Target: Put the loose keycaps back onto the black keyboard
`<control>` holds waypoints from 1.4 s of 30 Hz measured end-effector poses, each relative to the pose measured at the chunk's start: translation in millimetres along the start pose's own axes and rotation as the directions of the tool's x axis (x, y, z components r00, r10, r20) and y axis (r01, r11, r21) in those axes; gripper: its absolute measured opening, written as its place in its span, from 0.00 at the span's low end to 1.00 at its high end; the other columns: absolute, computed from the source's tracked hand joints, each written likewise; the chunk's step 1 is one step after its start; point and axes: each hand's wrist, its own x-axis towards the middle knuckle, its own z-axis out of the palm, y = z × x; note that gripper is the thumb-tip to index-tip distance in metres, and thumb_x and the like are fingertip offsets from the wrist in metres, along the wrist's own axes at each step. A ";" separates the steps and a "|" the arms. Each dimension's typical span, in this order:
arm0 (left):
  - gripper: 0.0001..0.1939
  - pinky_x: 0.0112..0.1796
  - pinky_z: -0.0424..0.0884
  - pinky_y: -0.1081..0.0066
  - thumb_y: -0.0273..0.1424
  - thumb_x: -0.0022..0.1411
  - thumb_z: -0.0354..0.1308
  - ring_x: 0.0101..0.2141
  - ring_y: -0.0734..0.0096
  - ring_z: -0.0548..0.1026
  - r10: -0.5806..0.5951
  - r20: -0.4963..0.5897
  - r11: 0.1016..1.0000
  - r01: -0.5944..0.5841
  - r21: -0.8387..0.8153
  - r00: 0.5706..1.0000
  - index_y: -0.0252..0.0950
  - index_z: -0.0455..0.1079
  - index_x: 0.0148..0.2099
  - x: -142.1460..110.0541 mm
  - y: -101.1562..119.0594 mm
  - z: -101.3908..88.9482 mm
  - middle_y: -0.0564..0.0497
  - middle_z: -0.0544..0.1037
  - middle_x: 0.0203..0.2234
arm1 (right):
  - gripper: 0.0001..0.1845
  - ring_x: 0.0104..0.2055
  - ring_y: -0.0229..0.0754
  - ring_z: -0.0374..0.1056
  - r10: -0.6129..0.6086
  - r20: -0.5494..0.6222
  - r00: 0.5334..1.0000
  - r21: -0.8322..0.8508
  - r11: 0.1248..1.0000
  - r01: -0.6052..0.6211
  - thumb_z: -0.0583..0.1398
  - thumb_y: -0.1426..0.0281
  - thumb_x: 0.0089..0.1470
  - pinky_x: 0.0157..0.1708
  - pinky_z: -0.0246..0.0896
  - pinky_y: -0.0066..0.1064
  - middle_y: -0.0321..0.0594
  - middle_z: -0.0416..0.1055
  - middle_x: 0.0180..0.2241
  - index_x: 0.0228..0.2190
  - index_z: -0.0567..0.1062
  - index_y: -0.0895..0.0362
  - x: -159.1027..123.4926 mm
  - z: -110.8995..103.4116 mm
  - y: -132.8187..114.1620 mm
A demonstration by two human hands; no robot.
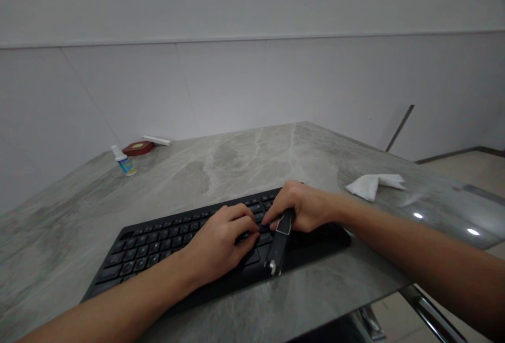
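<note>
A black keyboard (pixel 173 240) lies at a slant on the grey marbled table, its right half partly hidden by both hands. My left hand (pixel 226 238) rests over the keys right of the middle. Its fingers are curled, the tips close to the thumb; whatever they may pinch is hidden. My right hand (pixel 302 206) is closed around a black stick-like tool (pixel 279 245) above the keyboard's right part. The tool's lower end, with a small pale tip, points down toward me. My right fingertips are low over the keys, close to my left fingers.
A small white spray bottle (pixel 125 164) with a blue label stands at the back left, near a reddish-brown case (pixel 138 148) and a white bar (pixel 157 140). A crumpled white cloth or tissue (pixel 373 185) lies at right. A pale wall (pixel 236 85) rises behind the table.
</note>
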 end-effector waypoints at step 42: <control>0.13 0.32 0.68 0.73 0.18 0.55 0.59 0.30 0.73 0.72 -0.261 0.111 0.947 0.277 -0.161 0.959 0.38 0.78 0.39 7.7 5.5 -10.2 0.53 0.78 0.33 | 0.10 0.22 0.36 0.66 -0.192 0.124 0.973 -0.456 0.860 0.228 0.57 0.78 0.52 0.23 0.45 0.31 0.35 0.75 0.22 0.34 0.78 0.57 -3.3 10.2 -8.1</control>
